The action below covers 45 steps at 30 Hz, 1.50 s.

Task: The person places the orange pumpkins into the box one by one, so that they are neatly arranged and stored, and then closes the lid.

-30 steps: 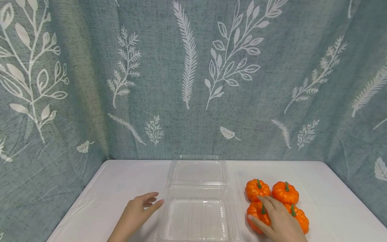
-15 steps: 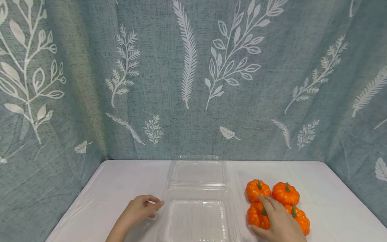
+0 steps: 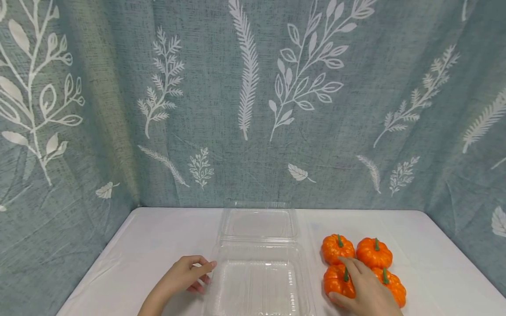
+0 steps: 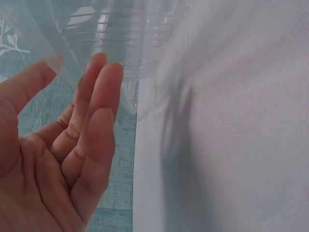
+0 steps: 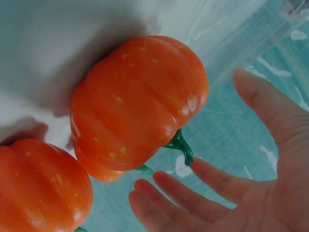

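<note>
A clear plastic clamshell container [image 3: 257,287] lies unfolded on the table, its lid [image 3: 258,224] laid back at the far side. My left hand [image 3: 186,274] is at the container's left rim, thumb at the edge and fingers loosely bent; the left wrist view shows nothing in its palm. Above the near-left orange toy pumpkin [image 3: 337,283] is my right hand [image 3: 367,287], fingers and thumb spread. In the right wrist view, that pumpkin [image 5: 140,101] with its green stem [image 5: 181,147] is in front of the fingertips, which do not grip it.
Three more pumpkins sit close by: one at far left [image 3: 337,249], one at far right [image 3: 373,253], and one at near right [image 3: 395,289], partly behind my right hand. A white cloth [image 3: 158,237] covers the table. A leaf-patterned curtain [image 3: 209,109] hangs around it.
My left hand has shifted slightly right; its thumb is now at the container rim and its fingers are lower. The right hand has hardly moved, hovering over the pumpkins.
</note>
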Motion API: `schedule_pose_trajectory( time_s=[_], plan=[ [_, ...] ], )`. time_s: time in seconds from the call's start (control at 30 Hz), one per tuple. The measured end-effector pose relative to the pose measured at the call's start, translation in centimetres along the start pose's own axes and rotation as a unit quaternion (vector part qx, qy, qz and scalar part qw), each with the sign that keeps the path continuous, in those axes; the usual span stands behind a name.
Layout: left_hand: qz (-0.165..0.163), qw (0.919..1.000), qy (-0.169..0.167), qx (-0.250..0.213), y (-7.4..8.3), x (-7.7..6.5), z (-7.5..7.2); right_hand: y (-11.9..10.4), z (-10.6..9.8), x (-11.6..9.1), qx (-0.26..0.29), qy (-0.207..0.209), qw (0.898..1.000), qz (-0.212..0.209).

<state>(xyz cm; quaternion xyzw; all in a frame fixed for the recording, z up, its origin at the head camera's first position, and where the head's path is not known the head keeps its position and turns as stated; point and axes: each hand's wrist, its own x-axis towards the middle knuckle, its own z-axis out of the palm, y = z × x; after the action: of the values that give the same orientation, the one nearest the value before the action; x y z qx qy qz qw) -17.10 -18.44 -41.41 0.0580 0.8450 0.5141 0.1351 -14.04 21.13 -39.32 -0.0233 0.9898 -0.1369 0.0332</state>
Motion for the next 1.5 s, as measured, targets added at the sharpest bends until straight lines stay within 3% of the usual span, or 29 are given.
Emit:
schedule_pose_trajectory(
  time_s=[0.43, 1.5],
  plan=[
    [-0.010, 0.9999, 0.009, 0.003, 0.0, 0.1, 0.4, -0.1, 0.4, 0.7, 0.012, -0.050, 0.998, 0.027],
    [-0.010, 0.9995, 0.025, -0.017, -0.1, 0.2, 0.9, -0.7, 1.3, 0.5, -0.011, -0.014, 1.000, 0.009]
  ],
)
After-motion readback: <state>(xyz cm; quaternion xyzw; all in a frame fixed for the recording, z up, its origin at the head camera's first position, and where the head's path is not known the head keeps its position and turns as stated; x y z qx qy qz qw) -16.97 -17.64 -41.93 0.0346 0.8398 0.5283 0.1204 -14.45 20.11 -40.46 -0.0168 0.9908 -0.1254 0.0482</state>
